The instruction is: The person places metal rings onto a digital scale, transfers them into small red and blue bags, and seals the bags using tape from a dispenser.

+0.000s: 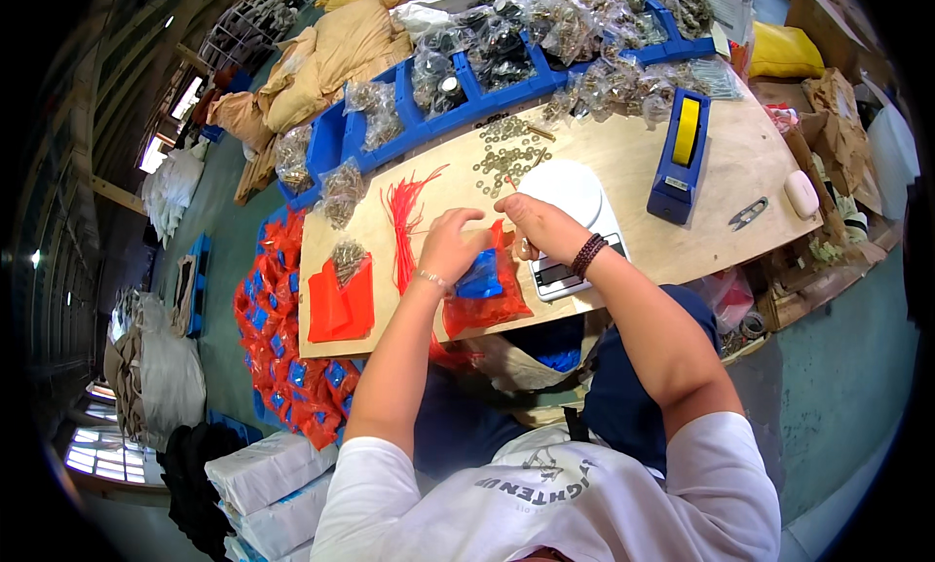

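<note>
A red plastic bag [492, 307] with a blue packet [479, 277] showing at its front rests at the table's near edge. Its gathered top rises between my hands. My left hand [452, 245] is curved beside the bag's upper left, thumb and forefinger apart; its other fingers are partly hidden. My right hand [547, 229] is closed at the bag's upper right, thumb pressed to the fingers. A thin red tie [508, 181] pokes out beyond its fingertips. Left of the bag lies a bunch of red ties [403, 221].
A white scale [609, 245] stands right of the bag, a blue tape dispenser [672, 182] beyond it. Washers [511, 163] lie behind. Blue bins [390, 143] line the back. Flat red bags [341, 309] lie left, above a heap of filled red bags [282, 338]. Small snips [749, 213] lie right.
</note>
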### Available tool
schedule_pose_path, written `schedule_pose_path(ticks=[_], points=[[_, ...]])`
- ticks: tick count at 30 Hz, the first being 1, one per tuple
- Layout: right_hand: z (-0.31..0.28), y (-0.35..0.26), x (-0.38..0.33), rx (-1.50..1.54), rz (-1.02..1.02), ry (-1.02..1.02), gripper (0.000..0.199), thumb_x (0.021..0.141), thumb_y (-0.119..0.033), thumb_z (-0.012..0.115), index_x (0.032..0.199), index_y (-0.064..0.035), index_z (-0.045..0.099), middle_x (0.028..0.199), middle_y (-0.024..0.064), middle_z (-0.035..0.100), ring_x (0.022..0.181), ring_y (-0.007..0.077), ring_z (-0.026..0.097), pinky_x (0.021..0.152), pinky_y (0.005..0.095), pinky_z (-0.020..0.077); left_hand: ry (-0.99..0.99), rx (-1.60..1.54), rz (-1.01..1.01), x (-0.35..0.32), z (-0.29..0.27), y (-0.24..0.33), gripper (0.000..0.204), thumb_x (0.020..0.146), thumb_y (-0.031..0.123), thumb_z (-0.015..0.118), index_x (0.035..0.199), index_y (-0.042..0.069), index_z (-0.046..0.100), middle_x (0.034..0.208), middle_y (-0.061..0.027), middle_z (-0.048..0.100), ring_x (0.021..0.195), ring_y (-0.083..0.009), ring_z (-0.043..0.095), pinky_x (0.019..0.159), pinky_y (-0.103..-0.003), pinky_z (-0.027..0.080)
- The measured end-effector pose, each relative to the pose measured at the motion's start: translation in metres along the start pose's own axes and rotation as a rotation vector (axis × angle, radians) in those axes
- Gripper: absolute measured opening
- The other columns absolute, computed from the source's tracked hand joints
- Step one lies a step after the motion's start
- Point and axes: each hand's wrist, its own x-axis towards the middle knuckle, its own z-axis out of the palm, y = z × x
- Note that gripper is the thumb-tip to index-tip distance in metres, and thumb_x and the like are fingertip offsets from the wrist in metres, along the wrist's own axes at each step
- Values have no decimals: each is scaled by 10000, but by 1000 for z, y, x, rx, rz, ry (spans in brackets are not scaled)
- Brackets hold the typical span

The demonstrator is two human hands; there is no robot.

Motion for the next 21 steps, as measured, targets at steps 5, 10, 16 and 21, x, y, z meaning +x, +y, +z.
schedule_pose_path(ticks=[5, 10, 16, 21], points=[[4, 7, 6, -98, -49, 32, 456, 948, -421, 319, 1138, -44, 492, 587, 29, 523, 510, 90, 491, 505, 238, 418, -649, 447, -244, 54, 33, 9, 466, 587, 325, 691, 986, 95, 622, 1047, -124, 600, 992, -283, 565, 852, -364, 446], [3, 8, 5, -206, -58, 44, 462, 919, -472, 305, 1044, -70, 494, 611, 102, 579, 637, 238, 591, 643, 338, 448, -710, 346, -214, 76, 70, -23, 417, 554, 337, 687, 897, 101, 667, 984, -111, 639, 935, -266, 606, 798, -358, 478], [0, 7, 4, -218, -81, 41, 471, 937, -448, 326, 1118, -46, 493, 605, 41, 517, 544, 117, 500, 552, 259, 435, -536, 44, -220, 76, 80, -43, 320, 631, 300, 656, 870, 88, 673, 900, -134, 652, 880, -234, 621, 747, -329, 478], [8, -3, 1, -225, -65, 20, 436, 942, -415, 337, 1111, -44, 491, 594, 44, 513, 540, 125, 500, 545, 268, 427, -157, -737, -785, 67, 49, -62, 61, 773, 101, 555, 788, 44, 537, 704, -82, 577, 622, -180, 572, 561, -311, 465]])
